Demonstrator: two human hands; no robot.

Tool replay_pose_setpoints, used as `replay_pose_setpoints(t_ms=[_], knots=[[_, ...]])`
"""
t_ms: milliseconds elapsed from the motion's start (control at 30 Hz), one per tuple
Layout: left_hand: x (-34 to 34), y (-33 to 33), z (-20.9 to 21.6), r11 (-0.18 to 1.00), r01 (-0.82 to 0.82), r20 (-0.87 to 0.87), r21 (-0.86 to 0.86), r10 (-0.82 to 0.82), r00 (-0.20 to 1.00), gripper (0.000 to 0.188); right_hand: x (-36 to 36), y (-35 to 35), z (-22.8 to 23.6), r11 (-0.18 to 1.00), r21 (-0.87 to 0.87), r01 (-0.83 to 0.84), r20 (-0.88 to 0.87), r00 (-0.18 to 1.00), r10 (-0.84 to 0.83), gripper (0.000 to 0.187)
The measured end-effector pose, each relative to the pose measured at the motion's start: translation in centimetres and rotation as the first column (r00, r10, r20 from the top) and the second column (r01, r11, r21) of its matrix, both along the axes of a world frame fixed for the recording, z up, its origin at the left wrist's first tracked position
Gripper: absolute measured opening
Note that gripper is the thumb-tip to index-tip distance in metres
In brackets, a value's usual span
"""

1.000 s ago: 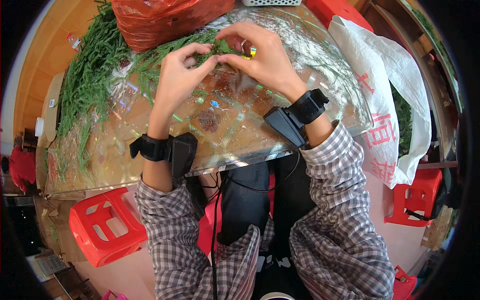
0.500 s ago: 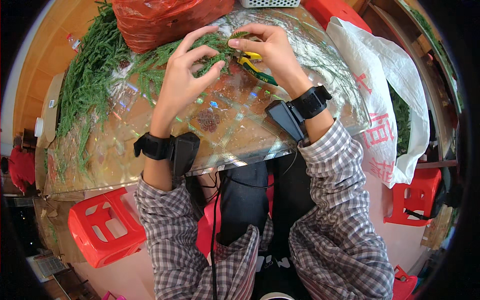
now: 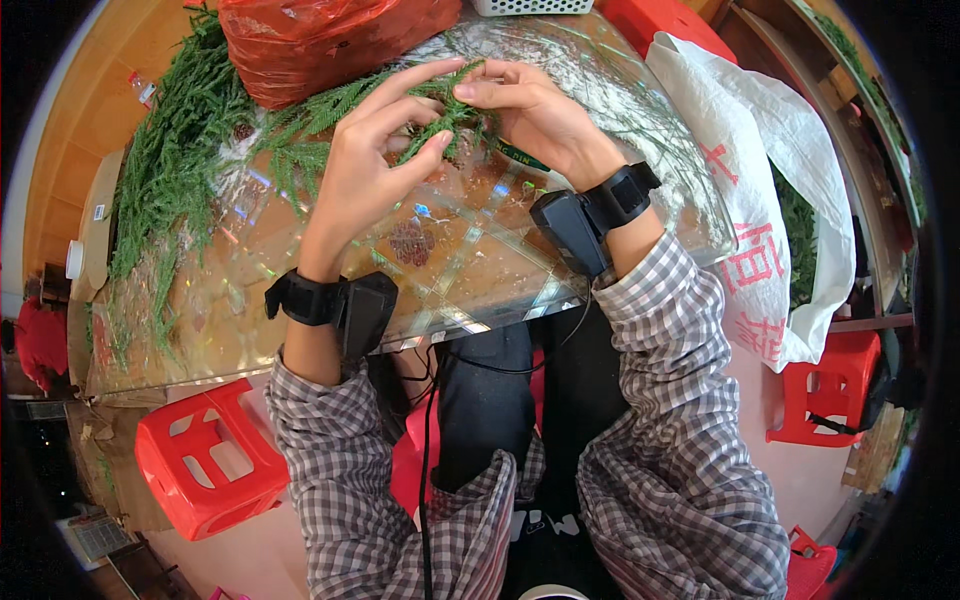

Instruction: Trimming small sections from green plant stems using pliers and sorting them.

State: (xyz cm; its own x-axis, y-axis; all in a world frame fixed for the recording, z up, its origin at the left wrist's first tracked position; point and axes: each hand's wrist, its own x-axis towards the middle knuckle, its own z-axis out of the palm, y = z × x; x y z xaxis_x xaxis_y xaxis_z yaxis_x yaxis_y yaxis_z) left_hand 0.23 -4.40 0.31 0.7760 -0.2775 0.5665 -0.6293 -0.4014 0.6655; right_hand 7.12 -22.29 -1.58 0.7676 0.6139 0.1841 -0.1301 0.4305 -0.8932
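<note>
Above the table, a small green artificial sprig [image 3: 436, 128] is held between my two hands. My left hand [image 3: 375, 160] is closed loosely round its near side, the thumb against the needles and the fingers curled behind. The thumb and forefinger of my right hand [image 3: 535, 112] pinch the sprig's upper end. Beneath the right palm lie the pliers [image 3: 522, 156]; only part of a dark green handle shows, the rest hidden by the hand. Loose green branches [image 3: 305, 160] lie just beyond my left hand.
A red plastic bag [image 3: 330, 50] stands at the back, left of a white basket [image 3: 530, 6]. Piled greenery [image 3: 180, 170] covers the table's left side. A white woven sack [image 3: 720, 150] leans at the right. Red stools [image 3: 210, 455] stand below the table's level.
My left thumb and fingers have come onto the sprig, which now stands more upright between the hands. The right hand has shifted slightly and covers more of the pliers.
</note>
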Motion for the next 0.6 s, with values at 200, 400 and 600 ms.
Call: replay_pose_setpoints(t_ms=[200,400,600], knots=[[0.0,-0.2,0.0,0.997,0.031,0.145,0.068,-0.04,0.989,0.009,0.0,-0.1,0.0,0.998,-0.007,-0.055,-0.047,0.997,0.055,0.005],[-0.3,-0.3,0.3,0.989,0.029,0.056,0.147,-0.037,0.998,0.011,0.9,0.0,-0.8,0.988,-0.149,0.039,0.193,0.981,-0.01,0.013],[-0.2,-0.3,0.3,0.99,-0.027,-0.079,0.142,0.038,0.996,0.012,0.3,0.0,0.2,0.758,-0.48,0.44,0.472,0.859,-0.2,0.01]])
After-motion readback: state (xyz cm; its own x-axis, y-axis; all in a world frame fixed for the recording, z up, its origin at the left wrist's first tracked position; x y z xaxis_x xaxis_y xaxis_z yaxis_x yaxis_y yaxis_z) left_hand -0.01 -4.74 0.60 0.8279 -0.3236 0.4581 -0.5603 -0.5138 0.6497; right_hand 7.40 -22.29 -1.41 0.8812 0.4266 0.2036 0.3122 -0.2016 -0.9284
